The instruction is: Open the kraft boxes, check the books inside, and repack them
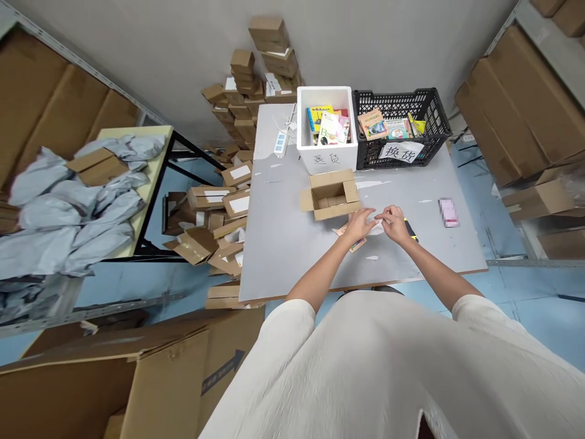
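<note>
Between my two hands is a small white paper, pinched at its upper edge by the fingers of my left hand and my right hand. Partly under my left hand lies a small colourful book on the grey table. Just beyond my left hand stands an open cardboard box, its flaps spread and no contents visible. A black and yellow tool lies beside my right wrist, partly hidden by it.
A white bin and a black crate, both holding books, stand at the table's back. A power strip lies left of them, a pink pixelated item at right. Cardboard boxes pile up left of the table.
</note>
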`<state>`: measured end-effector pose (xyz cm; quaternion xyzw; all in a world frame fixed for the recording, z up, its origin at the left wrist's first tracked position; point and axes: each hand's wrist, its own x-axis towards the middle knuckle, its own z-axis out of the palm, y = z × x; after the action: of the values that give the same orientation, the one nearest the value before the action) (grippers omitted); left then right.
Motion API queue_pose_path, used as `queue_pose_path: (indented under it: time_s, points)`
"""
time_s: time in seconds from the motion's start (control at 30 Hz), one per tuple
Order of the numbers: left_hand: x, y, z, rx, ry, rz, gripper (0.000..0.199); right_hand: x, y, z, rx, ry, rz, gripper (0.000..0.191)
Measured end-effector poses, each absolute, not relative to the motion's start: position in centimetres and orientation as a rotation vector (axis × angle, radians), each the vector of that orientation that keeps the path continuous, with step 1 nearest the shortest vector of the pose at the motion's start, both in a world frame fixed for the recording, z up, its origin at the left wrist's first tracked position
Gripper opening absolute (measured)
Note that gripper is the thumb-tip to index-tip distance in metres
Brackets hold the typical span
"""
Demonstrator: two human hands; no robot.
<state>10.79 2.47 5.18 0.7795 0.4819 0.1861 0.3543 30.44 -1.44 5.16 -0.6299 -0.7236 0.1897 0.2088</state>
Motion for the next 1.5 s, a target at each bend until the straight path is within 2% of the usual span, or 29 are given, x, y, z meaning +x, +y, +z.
queue_pose_path:
  time_s: [0.13,0.4,0.53,0.63,0.8,0.93,1.13,1.37,1.5]
  points:
    - [10.9,3.3,5.8,1.945,1.162,0.427,0.025,30.4,-0.7,5.6,-1.626,-1.796,0.793,0.044]
    - [8.8,4.9,8.0,1.81,1.074,0.634,0.018,32.7,0.7,5.7,-1.57,-1.312,1.236,0.061]
    - [7.5,5.7,8.1,1.797,1.182,0.726,0.021,31.3,0.9,5.8,-1.533,-1.235,1.482,0.071]
    - [6.4,5.6,7.9,1.886,1.277,0.83,0.026,28.9,1.6,6.4,-1.424,-1.182,1.581,0.067]
    - [4.2,5.4,7.8,2.068,1.237,0.883,0.026,24.9,5.0,7.4,-1.352,-1.32,1.434,0.062]
    - [1.7,6.2,8.1,2.112,1.285,0.918,0.037,22.0,9.0,8.3,-1.3,-1.47,1.273,0.05]
    - [-2.1,7.9,6.8,2.05,1.447,0.904,0.055,17.6,13.6,8.3,-1.231,-1.503,1.406,0.05]
    - [-2.8,8.3,4.2,1.912,1.518,0.404,0.063,16.3,14.1,3.3,-1.471,-1.806,1.295,0.046]
    - [-2.1,8.1,4.3,1.907,1.603,0.145,0.055,17.3,13.1,2.1,-1.614,-2.218,0.879,0.035]
